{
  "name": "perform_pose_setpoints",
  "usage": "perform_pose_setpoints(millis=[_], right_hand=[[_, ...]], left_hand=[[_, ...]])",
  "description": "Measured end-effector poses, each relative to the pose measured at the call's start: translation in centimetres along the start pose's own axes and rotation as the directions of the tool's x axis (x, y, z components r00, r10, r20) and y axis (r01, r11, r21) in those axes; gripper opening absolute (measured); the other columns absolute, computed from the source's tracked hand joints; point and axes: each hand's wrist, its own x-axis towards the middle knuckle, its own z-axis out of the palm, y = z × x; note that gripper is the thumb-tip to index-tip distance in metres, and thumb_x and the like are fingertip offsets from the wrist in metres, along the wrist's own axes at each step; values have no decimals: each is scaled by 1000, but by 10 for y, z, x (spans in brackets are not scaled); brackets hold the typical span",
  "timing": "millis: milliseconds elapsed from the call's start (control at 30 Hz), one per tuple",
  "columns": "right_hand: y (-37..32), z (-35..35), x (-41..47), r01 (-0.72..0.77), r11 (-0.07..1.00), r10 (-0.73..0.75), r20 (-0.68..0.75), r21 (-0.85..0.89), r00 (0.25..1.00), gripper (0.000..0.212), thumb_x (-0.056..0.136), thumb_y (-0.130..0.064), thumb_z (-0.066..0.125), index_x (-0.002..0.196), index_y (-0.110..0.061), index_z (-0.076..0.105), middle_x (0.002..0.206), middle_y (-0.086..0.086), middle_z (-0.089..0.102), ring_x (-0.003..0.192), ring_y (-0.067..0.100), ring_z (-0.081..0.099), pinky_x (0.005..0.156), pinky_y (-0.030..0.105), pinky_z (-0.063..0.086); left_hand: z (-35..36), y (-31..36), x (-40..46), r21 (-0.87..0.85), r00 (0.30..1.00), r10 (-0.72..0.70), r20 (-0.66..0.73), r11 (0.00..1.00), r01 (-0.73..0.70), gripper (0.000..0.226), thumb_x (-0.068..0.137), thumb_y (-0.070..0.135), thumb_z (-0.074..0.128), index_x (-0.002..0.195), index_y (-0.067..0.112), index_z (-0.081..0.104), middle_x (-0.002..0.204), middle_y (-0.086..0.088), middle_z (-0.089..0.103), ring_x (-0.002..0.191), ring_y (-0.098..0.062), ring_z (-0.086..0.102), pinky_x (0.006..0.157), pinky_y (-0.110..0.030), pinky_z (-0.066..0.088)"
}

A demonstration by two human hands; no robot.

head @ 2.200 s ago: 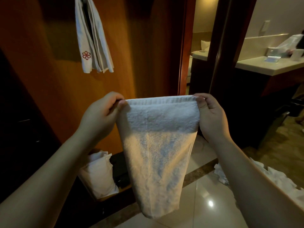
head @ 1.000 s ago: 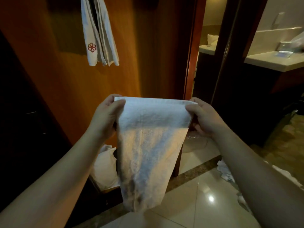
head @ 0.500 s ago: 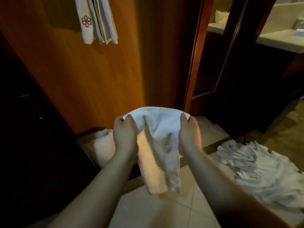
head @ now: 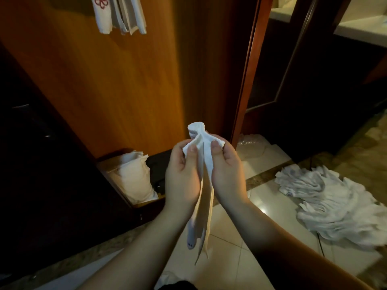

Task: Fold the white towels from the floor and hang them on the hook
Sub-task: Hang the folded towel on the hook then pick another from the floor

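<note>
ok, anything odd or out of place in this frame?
Yes: a crumpled pile of white towels lies loose on the tiled floor at right. The towel pinched between left hand and right hand is bunched at its top, not flat.

Our left hand (head: pixel 181 176) and right hand (head: pixel 225 174) are bare, forearms uncovered to the frame's edge: no sleeves, rings or watch.

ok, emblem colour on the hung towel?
Red flower emblem on the white hung towel, partly cropped in the head view.
</note>
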Motion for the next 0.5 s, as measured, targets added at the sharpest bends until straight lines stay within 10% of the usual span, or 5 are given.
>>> perform_pose_setpoints(millis=[300, 433, 500], right_hand=[[-1, -5, 0, -43, 997, 22, 284, 69, 959, 46, 102, -46, 43, 143, -63, 33, 136, -42, 49, 131, -12, 46, 105, 16, 40], [-1, -11, 4, 17, 998, 8, 374, -65, 927, 78, 95, -27, 53, 136, -79, 13, 141, -41, 43, 136, 6, 50, 114, 33, 43], [0, -15, 7, 107, 983, -45, 361, -152, 931, 80, 95, -20, 53, 147, -67, 13, 136, -53, 37, 135, -13, 41, 107, 8, 37]], left_hand=[[-17, 18, 9, -15, 965, -104, 240, 994, 111, 24, 102, 35, 48, 111, 32, 70, 102, 10, 75, 101, -3, 69, 87, -27, 55], [-22, 20, 15, -33, 879, -197, 435, 972, 234, 61, 93, 64, 36, 138, 30, 59, 138, 6, 62, 133, -11, 52, 117, -47, 34], [-24, 20, 18, 13, 851, -203, 484, 974, 225, 66, 85, 72, 32, 136, 38, 59, 139, 18, 59, 134, 1, 47, 119, -41, 28]])
